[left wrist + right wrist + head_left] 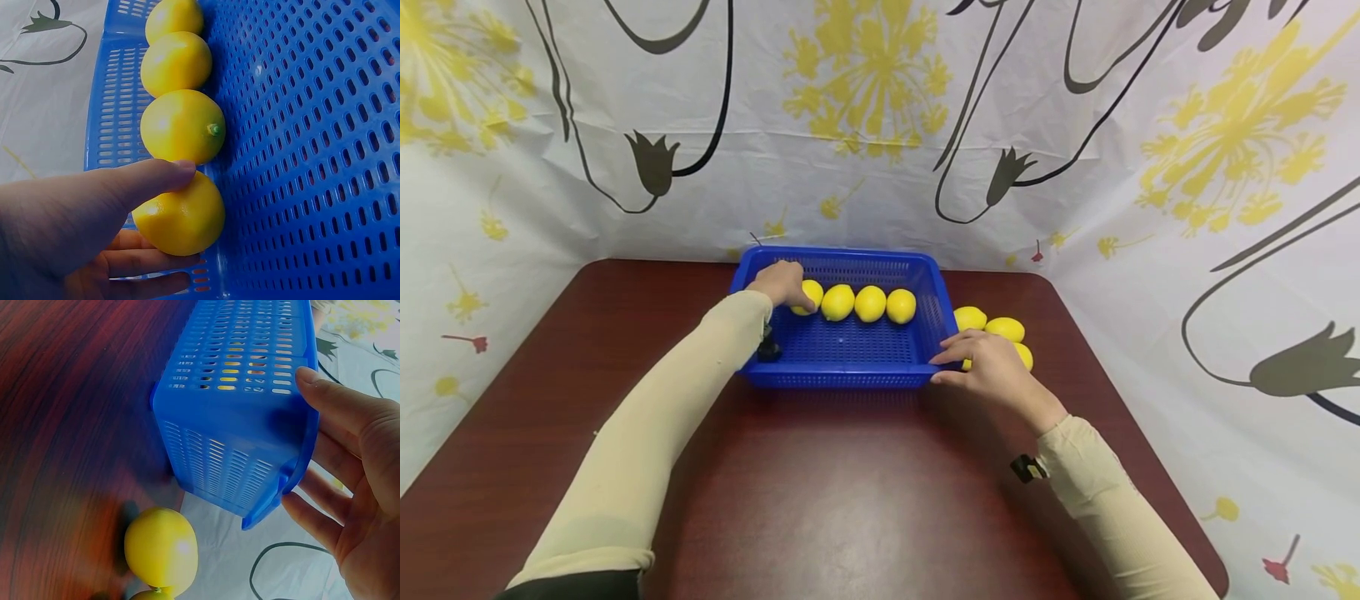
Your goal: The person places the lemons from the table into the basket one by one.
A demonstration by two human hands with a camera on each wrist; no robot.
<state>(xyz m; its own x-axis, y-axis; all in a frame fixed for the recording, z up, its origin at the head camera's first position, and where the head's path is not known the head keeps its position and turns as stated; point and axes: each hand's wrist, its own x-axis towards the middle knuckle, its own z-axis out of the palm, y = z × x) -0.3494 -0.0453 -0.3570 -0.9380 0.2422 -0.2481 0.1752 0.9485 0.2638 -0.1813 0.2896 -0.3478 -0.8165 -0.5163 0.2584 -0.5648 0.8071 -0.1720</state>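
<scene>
A blue plastic basket (842, 368) with slotted walls stands at the back of the table. Inside, along its far wall, several yellow lemons (870, 304) lie in a row. My left hand (781, 283) reaches in from the left and holds the leftmost lemon (181, 219), thumb on top and fingers beneath its outer side. That lemon sits against its neighbour (181, 125), whose green stem end shows. My right hand (992, 367) grips the basket's front right corner; in the right wrist view the thumb (325, 387) presses the front rim and the fingers curve around the side.
More lemons (1005, 329) lie on the table just outside the basket's right side, partly behind my right hand. The dark red table (835, 492) has rounded corners. A white cloth (865, 200) with yellow and grey flower prints hangs around its back and sides.
</scene>
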